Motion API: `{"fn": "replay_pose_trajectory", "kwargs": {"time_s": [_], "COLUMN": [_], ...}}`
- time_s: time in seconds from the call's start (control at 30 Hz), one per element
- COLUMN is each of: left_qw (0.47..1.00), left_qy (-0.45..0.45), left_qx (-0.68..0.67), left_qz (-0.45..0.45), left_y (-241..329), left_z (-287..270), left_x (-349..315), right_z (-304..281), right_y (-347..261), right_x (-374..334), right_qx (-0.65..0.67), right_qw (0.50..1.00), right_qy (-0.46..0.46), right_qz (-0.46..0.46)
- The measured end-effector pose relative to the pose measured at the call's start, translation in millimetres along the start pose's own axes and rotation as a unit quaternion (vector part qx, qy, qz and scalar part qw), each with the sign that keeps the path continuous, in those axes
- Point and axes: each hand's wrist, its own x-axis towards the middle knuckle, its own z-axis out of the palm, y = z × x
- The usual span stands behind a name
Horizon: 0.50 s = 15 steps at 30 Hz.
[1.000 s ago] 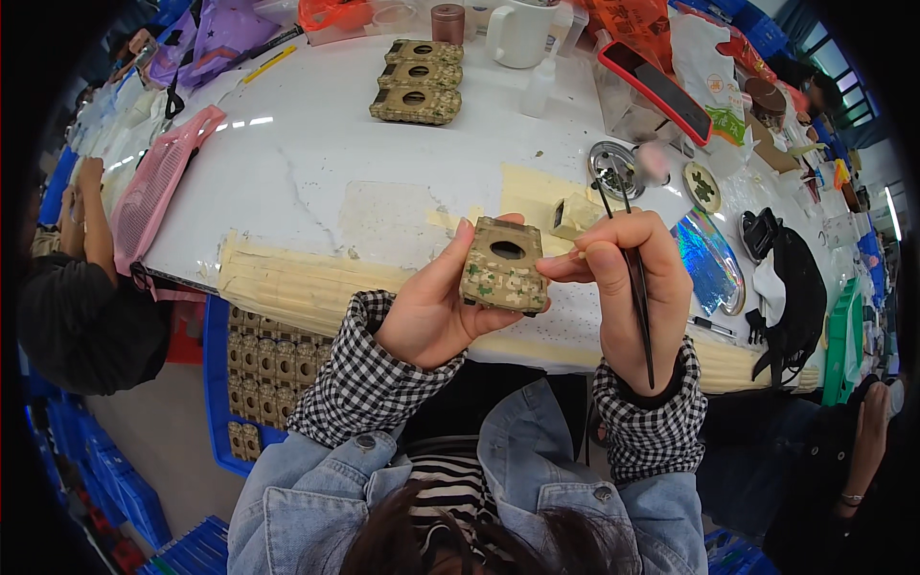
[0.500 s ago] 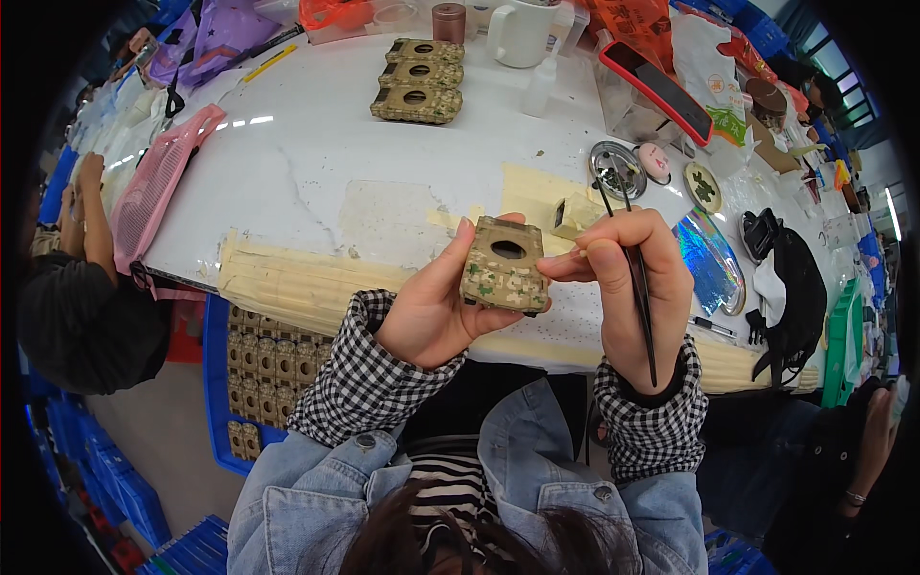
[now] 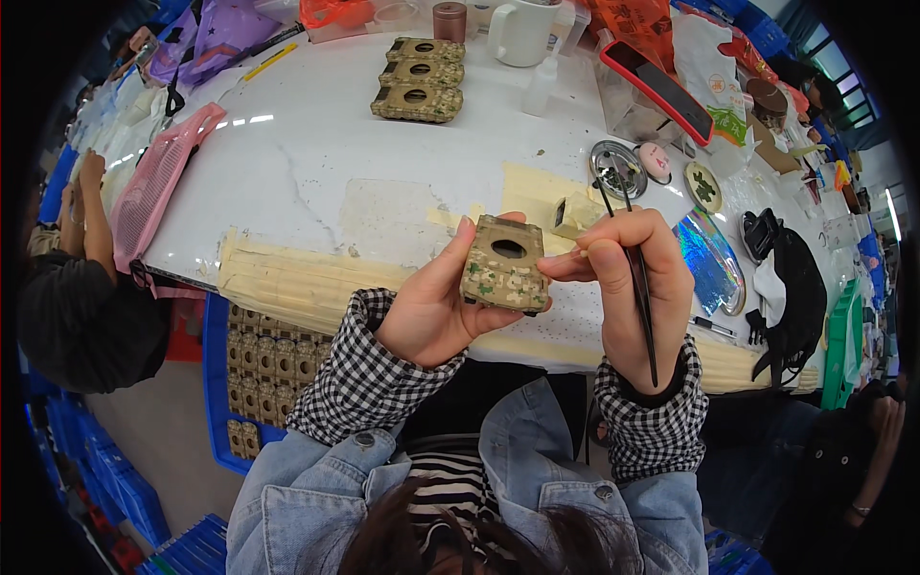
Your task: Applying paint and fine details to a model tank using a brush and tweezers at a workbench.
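Note:
My left hand [image 3: 431,307] grips a camouflage-painted model tank hull [image 3: 505,270] by its sides, its round top hole facing up. My right hand [image 3: 637,278] has a pair of black tweezers [image 3: 640,297] lying across it, the two tips pointing away from me and apart. Thumb and index finger of that hand are pinched at the hull's right edge; a tiny pale bit [image 3: 584,254] shows between them, too small to name. Beyond the right hand lies a round metal dish [image 3: 618,171] of small dark parts.
Three similar hulls [image 3: 416,103] stand in a row at the table's far side. A small block [image 3: 575,216], a red-cased phone [image 3: 656,93], a white mug [image 3: 522,34] and a black bag [image 3: 797,278] are around. A blue crate [image 3: 218,402] of hulls stands below left. People sit on both sides.
My hands, the hull and the tweezers look almost unmoved. At the far right edge, another person's hand has shifted a little.

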Motion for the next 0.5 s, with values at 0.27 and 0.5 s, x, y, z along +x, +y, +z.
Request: {"fn": "replay_pose_trajectory", "kwargs": {"time_s": [0.27,0.5], "left_qw": [0.999,1.0], "left_qy": [0.034,0.023], "left_qx": [0.005,0.016], "left_qz": [0.001,0.004], "left_y": [0.5,0.1], "left_z": [7.1,4.9], "left_x": [1.3,0.6], "right_z": [-0.9,-0.8], "right_y": [-1.5,-1.0], "right_x": [0.1,0.2], "right_qx": [-0.003,-0.001], "right_qw": [1.0,1.0], "right_qy": [-0.002,-0.01], "right_qz": [0.003,0.001]}}
